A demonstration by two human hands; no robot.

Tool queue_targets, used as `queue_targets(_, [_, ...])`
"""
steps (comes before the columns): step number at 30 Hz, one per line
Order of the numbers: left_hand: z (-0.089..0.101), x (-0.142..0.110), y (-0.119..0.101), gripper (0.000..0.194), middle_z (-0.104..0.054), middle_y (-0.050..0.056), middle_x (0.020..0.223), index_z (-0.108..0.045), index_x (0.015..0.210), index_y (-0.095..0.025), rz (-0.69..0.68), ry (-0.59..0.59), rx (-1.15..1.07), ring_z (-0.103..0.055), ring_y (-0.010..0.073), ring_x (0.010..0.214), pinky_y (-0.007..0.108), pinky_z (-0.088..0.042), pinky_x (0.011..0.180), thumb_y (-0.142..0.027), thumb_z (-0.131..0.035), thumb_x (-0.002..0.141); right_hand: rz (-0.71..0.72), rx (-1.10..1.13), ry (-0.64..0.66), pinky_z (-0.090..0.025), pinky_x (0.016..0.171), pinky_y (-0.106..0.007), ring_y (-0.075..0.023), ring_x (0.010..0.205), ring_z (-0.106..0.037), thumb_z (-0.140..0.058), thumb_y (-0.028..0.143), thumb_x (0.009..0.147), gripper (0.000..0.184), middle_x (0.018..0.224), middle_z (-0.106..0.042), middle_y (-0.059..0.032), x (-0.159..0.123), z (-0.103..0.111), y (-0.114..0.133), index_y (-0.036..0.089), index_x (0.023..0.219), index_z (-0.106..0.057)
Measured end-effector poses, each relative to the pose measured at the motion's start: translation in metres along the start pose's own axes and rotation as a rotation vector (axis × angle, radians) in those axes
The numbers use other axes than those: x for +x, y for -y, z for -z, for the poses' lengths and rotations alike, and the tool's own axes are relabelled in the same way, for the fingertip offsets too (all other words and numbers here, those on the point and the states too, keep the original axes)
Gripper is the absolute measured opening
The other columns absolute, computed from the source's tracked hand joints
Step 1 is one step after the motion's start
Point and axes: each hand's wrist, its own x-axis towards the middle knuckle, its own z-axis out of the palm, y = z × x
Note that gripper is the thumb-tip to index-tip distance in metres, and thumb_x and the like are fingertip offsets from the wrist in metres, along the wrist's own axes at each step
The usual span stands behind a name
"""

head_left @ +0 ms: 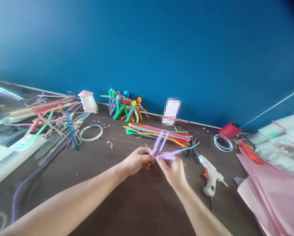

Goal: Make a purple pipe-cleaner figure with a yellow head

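Observation:
Above the middle of the table, my left hand (pixel 143 160) and my right hand (pixel 172 168) are close together, both pinching lilac pipe cleaners (pixel 158 143). Two lilac lengths point up between the hands; the left one looks thicker and twisted. Others reach right past my right fingers, one ending in a light blue tip (pixel 192 146). Something small and yellow shows at my left fingers, and a thin wire-like end stands up beside them. Just beyond the hands lies a tied bundle of multicoloured pipe cleaners (pixel 159 133).
Pipe-cleaner figures (pixel 126 106) stand by the blue wall, near a white cup (pixel 88 102) with a pink cone. Right are dark-handled scissors (pixel 193 146), a white glue gun (pixel 212 175), a tape ring (pixel 223 143), a red spool (pixel 231 130) and pink sheets (pixel 267 196). Loose strips (pixel 48 127) clutter the left.

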Motion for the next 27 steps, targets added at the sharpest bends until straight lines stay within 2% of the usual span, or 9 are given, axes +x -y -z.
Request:
queue_targets(7, [-0.0007,-0.0003,0.0016,0.021,-0.053,-0.003,0.052,-0.052,0.063,-0.012,0.013,-0.038,0.039,-0.043,0.0045,0.042,0.016,-0.035,0.038,-0.024,-0.069,0.058,0.037,-0.016,-0.029,-0.046,0.055,-0.023,-0.0146,0.058,-0.059,-0.051,0.023,0.078,0.013,0.063,-0.062,-0.0018,0.0005,-0.0008,-0.0009,0.016,0.071,-0.061])
queue_targets(12, [0.0012,0.0011,0.0025,0.017,-0.050,-0.003,0.051,-0.054,0.066,-0.011,0.029,-0.025,0.061,-0.041,0.0039,0.041,0.015,-0.034,0.037,-0.022,-0.066,0.062,0.120,-0.015,-0.029,-0.047,0.064,-0.026,-0.0161,0.069,-0.060,-0.050,0.020,0.078,0.012,0.075,-0.063,-0.0047,0.0011,-0.0013,-0.0055,0.017,0.076,-0.061])
queue_targets(16, [0.0008,0.0013,0.0020,0.017,-0.049,-0.003,0.051,-0.054,0.066,-0.011,0.058,-0.025,0.075,-0.041,0.0040,0.042,0.015,-0.033,0.037,-0.022,-0.065,0.063,0.156,-0.011,-0.026,-0.046,0.067,-0.027,-0.0164,0.072,-0.060,-0.050,0.018,0.077,0.011,0.076,-0.063,-0.0049,0.0025,-0.0019,-0.0090,0.017,0.078,-0.061])
queue_targets(27, [0.0007,0.0000,0.0006,0.020,-0.049,-0.003,0.051,-0.054,0.066,-0.011,0.056,-0.030,0.073,-0.042,0.0041,0.042,0.015,-0.034,0.038,-0.024,-0.068,0.060,0.037,0.067,0.014,-0.045,0.059,-0.025,-0.0147,0.063,-0.056,-0.052,0.024,0.077,0.012,0.069,-0.059,-0.0031,0.0042,0.0009,-0.0044,0.016,0.073,-0.060])
